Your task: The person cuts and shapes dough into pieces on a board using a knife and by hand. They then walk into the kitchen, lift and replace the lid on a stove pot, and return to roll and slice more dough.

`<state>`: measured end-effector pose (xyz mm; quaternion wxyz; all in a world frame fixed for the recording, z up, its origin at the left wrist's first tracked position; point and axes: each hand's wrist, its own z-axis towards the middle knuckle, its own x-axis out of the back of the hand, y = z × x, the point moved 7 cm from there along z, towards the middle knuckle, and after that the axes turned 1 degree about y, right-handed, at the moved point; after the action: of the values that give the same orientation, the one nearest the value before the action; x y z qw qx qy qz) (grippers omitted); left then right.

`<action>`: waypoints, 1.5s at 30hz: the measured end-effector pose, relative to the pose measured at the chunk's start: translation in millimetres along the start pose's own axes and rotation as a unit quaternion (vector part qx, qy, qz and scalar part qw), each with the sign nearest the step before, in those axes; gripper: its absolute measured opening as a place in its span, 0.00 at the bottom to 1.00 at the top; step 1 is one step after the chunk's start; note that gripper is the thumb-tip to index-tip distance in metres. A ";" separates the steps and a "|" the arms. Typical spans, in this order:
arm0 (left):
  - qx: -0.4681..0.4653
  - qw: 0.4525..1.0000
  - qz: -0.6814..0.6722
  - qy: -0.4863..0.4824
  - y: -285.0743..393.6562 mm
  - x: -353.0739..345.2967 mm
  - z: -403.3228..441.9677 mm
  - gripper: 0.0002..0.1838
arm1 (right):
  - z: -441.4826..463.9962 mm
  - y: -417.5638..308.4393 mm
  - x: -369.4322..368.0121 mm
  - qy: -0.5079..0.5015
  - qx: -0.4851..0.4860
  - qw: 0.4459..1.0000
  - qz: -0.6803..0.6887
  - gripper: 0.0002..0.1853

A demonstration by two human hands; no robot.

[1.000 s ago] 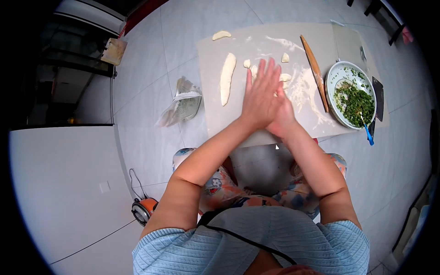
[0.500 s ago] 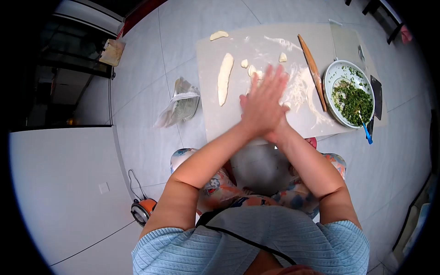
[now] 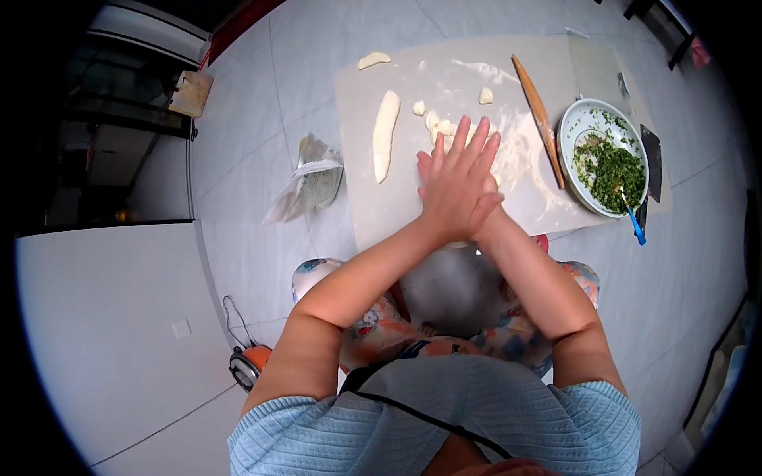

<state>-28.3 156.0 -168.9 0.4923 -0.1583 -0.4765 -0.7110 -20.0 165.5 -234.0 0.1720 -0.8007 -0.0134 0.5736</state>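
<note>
My left hand (image 3: 456, 184) lies palm down over my right hand (image 3: 489, 222), its fingers stretched forward and spread. Most of the right hand is hidden beneath it; a few fingertips stick out on the left side, apart from each other. Whatever lies under or between the palms cannot be seen. Just ahead of the fingers sit several small dough pieces (image 3: 432, 120), partly covered by the left hand. A long dough roll (image 3: 385, 136) rests to the left on the pale floured board (image 3: 361, 198). Another dough piece (image 3: 486, 96) sits farther forward.
A wooden rolling pin (image 3: 540, 119) lies right of the hands, beside a white bowl (image 3: 568, 159) of chopped green filling (image 3: 609, 174) with a blue-handled utensil (image 3: 637, 228). At the far left edge is a dough strip (image 3: 374, 60). A plastic bag (image 3: 313, 178) stands on the floor.
The hands, blurred before, now show sharply, still stacked, with the left fingers and thumb spread wider. More of the right fingertips shows at the left. The whole view has shifted slightly.
</note>
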 end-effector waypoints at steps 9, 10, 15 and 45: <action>0.298 0.943 -0.136 0.054 -17.4 -12.1 7.7 0.39 | 7.0 -5.5 0.0 -0.055 -0.063 0.994 0.072 0.44; 0.226 0.966 -0.122 0.032 -12.1 -10.2 7.9 0.40 | 7.6 -2.4 2.2 -0.046 -0.061 0.995 0.065 0.45; 0.020 0.999 -0.037 -0.011 -9.1 6.3 2.4 0.38 | 2.2 7.4 1.1 -0.023 -0.070 0.997 0.029 0.49; 0.318 0.931 -0.084 -0.157 -99.8 -26.6 -79.0 0.11 | -27.5 -45.2 103.6 0.303 0.094 0.927 -0.201 0.21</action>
<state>-81.5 110.8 -278.7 0.3745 -0.0629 -0.7603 -0.5270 48.8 223.5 -307.8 0.3542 -0.8971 -0.0672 0.2554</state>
